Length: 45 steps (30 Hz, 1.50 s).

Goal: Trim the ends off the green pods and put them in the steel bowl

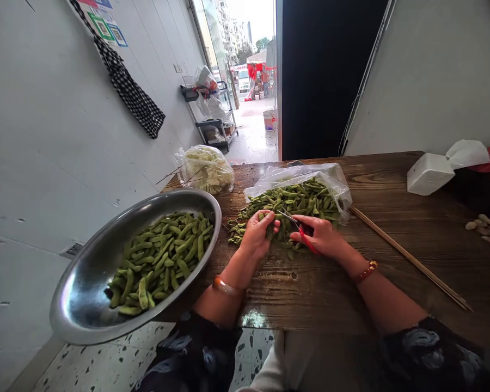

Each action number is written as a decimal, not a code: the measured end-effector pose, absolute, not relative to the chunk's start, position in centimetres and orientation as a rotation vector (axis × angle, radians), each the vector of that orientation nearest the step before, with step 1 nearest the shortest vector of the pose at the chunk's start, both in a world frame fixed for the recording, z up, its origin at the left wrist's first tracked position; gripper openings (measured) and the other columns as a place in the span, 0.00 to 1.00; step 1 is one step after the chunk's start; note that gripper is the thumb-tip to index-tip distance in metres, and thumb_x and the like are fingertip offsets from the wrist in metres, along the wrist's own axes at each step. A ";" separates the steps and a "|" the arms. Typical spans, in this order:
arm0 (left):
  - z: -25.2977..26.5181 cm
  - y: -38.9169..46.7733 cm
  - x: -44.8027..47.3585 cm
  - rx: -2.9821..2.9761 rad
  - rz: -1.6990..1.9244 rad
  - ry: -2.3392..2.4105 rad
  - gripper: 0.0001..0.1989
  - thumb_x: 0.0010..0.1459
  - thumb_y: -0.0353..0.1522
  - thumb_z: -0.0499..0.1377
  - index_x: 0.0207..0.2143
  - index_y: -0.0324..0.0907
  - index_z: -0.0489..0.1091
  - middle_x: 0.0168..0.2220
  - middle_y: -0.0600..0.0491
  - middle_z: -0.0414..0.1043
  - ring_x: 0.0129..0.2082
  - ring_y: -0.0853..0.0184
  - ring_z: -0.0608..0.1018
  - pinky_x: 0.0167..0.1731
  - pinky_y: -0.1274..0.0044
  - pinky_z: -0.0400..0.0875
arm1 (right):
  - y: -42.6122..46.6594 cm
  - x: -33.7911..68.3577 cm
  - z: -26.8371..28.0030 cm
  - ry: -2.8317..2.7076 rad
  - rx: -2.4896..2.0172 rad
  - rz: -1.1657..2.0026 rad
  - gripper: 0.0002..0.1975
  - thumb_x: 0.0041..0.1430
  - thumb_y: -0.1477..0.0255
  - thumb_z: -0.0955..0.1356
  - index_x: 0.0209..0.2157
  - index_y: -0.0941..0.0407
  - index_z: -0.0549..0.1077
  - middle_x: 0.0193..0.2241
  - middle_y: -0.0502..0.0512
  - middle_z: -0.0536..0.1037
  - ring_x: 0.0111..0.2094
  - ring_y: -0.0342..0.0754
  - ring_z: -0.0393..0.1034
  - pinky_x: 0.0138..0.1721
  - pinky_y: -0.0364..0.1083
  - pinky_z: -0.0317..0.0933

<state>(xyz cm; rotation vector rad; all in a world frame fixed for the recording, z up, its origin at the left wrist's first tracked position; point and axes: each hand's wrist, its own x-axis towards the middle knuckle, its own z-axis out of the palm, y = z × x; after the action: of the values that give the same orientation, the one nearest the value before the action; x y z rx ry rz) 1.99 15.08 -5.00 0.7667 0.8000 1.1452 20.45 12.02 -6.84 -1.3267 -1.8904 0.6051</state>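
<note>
Your left hand (258,233) pinches green pods (270,234) between closed fingers; your right hand (325,235) curls round red-handled scissors (308,240), right of the bowl (75,288).

Basin (78,294): shiny silver-grey with whitish glints
Pods (163,256) in the basin: bright green, a few yellowish
Heaped pods (306,198), right of the basin: duller, darker green
Held pods (270,233), right of the basin: green
Scissors (308,242), right of the basin: red handles, silvery blades
Plastic bag (269,175), right of the basin: clear, milky white
Smaller bag (209,169), behind the basin: see-through over pale cream-yellow
Desk (277,302): dark brown, streaked with grain
Sticks (410,259), far right of the basin: light brown
Bangle (224,286): amber-orange and milky
Beaded bracelet (367,270): dark red with gold
Sleeves (188,348): black, blotchy grey-blue swirls
Cloth (133,95), higher than the basin: small black-and-white check
Floor (92,362), below the basin: white, dark flecks
</note>
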 end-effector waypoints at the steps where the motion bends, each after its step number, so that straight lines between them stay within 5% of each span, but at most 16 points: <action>1: -5.0 14.9 2.1 0.770 1.138 0.796 0.21 0.41 0.35 0.70 0.32 0.39 0.63 0.20 0.58 0.69 0.18 0.78 0.68 0.20 0.85 0.61 | 12.0 20.4 -6.9 -1.900 -1.316 0.610 0.29 0.52 0.57 0.70 0.52 0.59 0.73 0.34 0.56 0.79 0.31 0.48 0.70 0.33 0.46 0.65; 5: -5.0 14.4 2.6 0.807 1.119 0.798 0.20 0.41 0.36 0.70 0.30 0.38 0.63 0.19 0.57 0.68 0.18 0.77 0.68 0.19 0.85 0.60 | 12.0 20.1 -7.2 -1.892 -1.287 0.570 0.28 0.53 0.57 0.70 0.52 0.59 0.73 0.39 0.58 0.79 0.34 0.49 0.72 0.37 0.46 0.66; 11: -5.2 14.1 3.0 0.908 1.114 0.802 0.20 0.42 0.38 0.70 0.27 0.38 0.63 0.23 0.56 0.69 0.17 0.79 0.66 0.15 0.85 0.54 | 12.0 20.1 -7.3 -1.862 -1.302 0.585 0.25 0.56 0.56 0.68 0.49 0.58 0.75 0.28 0.53 0.78 0.26 0.46 0.68 0.30 0.44 0.62; 17: -5.2 14.3 2.6 1.129 1.195 0.891 0.16 0.46 0.38 0.67 0.29 0.39 0.65 0.20 0.59 0.66 0.17 0.78 0.65 0.15 0.84 0.54 | 12.0 20.3 -7.1 -1.906 -1.314 0.540 0.24 0.56 0.56 0.68 0.48 0.57 0.76 0.27 0.52 0.77 0.25 0.44 0.66 0.28 0.43 0.61; 23: -4.9 14.1 2.6 1.286 1.157 0.939 0.15 0.48 0.39 0.65 0.27 0.39 0.66 0.16 0.61 0.62 0.15 0.78 0.63 0.16 0.83 0.55 | 12.1 20.3 -7.3 -1.890 -1.287 0.503 0.27 0.54 0.55 0.69 0.49 0.59 0.73 0.35 0.57 0.78 0.31 0.47 0.70 0.33 0.45 0.64; 36: -5.1 14.7 2.1 1.289 1.180 1.025 0.14 0.50 0.40 0.64 0.29 0.39 0.66 0.15 0.61 0.61 0.14 0.79 0.60 0.15 0.85 0.51 | 12.0 20.3 -7.2 -1.968 -1.305 0.563 0.21 0.56 0.57 0.68 0.45 0.57 0.76 0.34 0.56 0.80 0.31 0.48 0.72 0.33 0.45 0.62; 45: -4.7 15.7 1.3 0.826 1.154 0.859 0.21 0.45 0.41 0.68 0.27 0.41 0.58 0.21 0.61 0.62 0.17 0.77 0.68 0.13 0.86 0.58 | 12.7 21.6 -6.5 -1.588 -1.326 0.625 0.27 0.55 0.52 0.67 0.45 0.59 0.76 0.21 0.48 0.70 0.22 0.42 0.59 0.24 0.42 0.54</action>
<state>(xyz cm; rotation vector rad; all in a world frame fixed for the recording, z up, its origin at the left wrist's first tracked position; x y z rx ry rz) 1.32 15.73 -4.73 0.8259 0.8592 1.1543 21.64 12.72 -6.48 -1.3262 -1.5878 0.6253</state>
